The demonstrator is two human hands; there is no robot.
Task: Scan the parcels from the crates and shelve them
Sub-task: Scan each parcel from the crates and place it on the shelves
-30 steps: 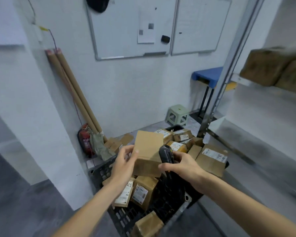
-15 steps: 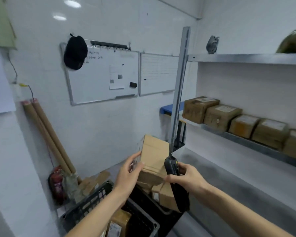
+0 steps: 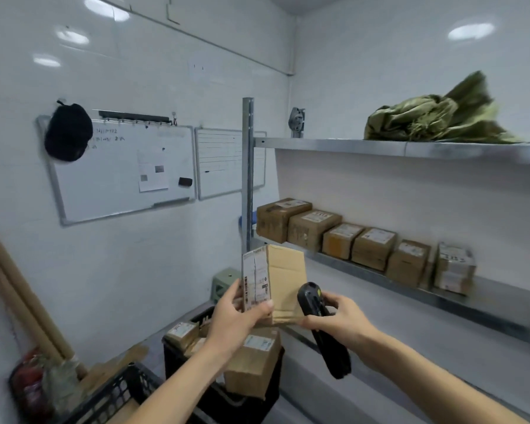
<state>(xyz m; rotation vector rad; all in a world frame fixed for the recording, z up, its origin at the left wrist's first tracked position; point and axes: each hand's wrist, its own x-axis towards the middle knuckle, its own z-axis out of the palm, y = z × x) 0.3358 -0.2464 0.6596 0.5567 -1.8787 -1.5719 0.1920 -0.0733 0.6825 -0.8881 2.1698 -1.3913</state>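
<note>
My left hand (image 3: 237, 316) grips a small cardboard parcel (image 3: 283, 280) from below, held upright with its white label facing left. My right hand (image 3: 338, 316) holds a black handheld scanner (image 3: 322, 328) just right of the parcel, its head near the box's lower right corner. Below my hands stands a black crate (image 3: 196, 325) with more labelled parcels (image 3: 253, 362). A second black crate (image 3: 117, 393) sits nearer at lower left. On the metal middle shelf (image 3: 410, 293) at right stand several parcels (image 3: 374, 247) in a row.
The shelf's upright post (image 3: 247, 179) rises just behind the held parcel. A green bag (image 3: 441, 117) lies on the top shelf. Two whiteboards (image 3: 120, 169) hang on the left wall. Cardboard tubes (image 3: 19, 298) lean at far left. A small green stool (image 3: 224, 283) sits on the floor.
My view has lifted from the crates toward the shelves. The parcel has risen and turned so its label shows on the left side, with the scanner staying beside it.
</note>
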